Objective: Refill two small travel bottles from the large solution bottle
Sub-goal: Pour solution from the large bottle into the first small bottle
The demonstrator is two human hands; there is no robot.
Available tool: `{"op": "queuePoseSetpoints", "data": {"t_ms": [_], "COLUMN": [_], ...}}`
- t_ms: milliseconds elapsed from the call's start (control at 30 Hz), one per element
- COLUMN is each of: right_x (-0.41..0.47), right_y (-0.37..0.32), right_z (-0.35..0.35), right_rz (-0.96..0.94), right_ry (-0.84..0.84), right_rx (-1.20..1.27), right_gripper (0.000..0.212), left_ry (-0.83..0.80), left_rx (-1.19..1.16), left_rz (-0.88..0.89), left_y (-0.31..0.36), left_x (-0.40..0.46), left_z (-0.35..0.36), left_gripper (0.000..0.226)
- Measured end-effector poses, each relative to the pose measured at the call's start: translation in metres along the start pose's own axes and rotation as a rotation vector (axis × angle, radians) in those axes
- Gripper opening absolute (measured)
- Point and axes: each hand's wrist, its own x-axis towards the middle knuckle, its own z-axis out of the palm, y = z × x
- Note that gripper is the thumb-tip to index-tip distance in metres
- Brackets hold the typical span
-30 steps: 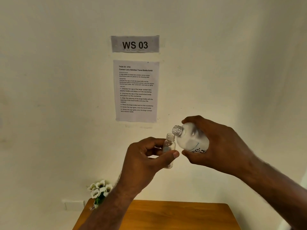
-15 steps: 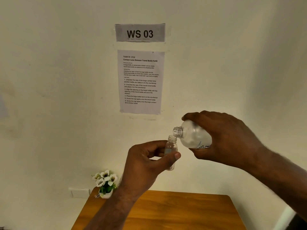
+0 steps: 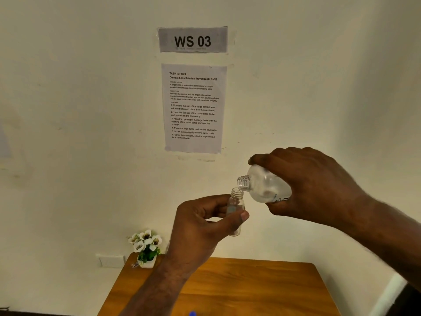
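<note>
My left hand [image 3: 200, 226] pinches a small clear travel bottle [image 3: 236, 202] upright in mid-air, its threaded mouth uncapped. My right hand [image 3: 314, 185] grips the large clear solution bottle [image 3: 262, 184] from above and holds it tilted on its side. The large bottle's open neck points left and sits just above and right of the small bottle's mouth. Both bottles hang well above the wooden table [image 3: 250, 283]. I cannot make out any stream of liquid between them.
A small white pot of white flowers [image 3: 145, 247] stands at the table's far left corner against the wall. A printed task sheet [image 3: 193, 108] and a "WS 03" sign [image 3: 192, 39] hang on the wall. A blue object [image 3: 192, 313] peeks in at the bottom edge.
The large bottle has tipped further over, its neck now lower and closer to the small bottle's mouth. Both hands stay nearly in place while the view shifts slightly.
</note>
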Motion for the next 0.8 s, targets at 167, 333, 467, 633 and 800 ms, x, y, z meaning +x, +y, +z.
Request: {"op": "queuePoseSetpoints", "data": {"t_ms": [167, 333, 467, 633, 800], "right_x": [0.0007, 0.0009, 0.0011, 0.0005, 0.001], "right_y": [-0.0005, -0.0001, 0.0001, 0.0007, 0.0011], "right_z": [-0.0035, -0.0062, -0.0071, -0.008, -0.0083], "right_rz": [-0.032, -0.063, -0.084, -0.099, -0.119], "right_ry": [0.005, 0.029, 0.042, 0.053, 0.061], "right_rx": [-0.009, -0.04, -0.056, -0.071, -0.081], "right_gripper": [0.078, 0.073, 0.075, 0.077, 0.077], "left_ry": [-0.002, -0.009, -0.01, -0.011, -0.012], "left_rx": [0.0, -0.016, 0.007, 0.006, 0.005], "left_rz": [0.001, -0.007, -0.002, -0.005, -0.006], "left_y": [0.0012, 0.0029, 0.004, 0.0051, 0.0062], "left_x": [-0.001, -0.0023, -0.0041, -0.0055, -0.0069], "left_z": [-0.0002, -0.0003, -0.0006, -0.0009, -0.0013], "left_gripper": [0.029, 0.027, 0.027, 0.027, 0.027]}}
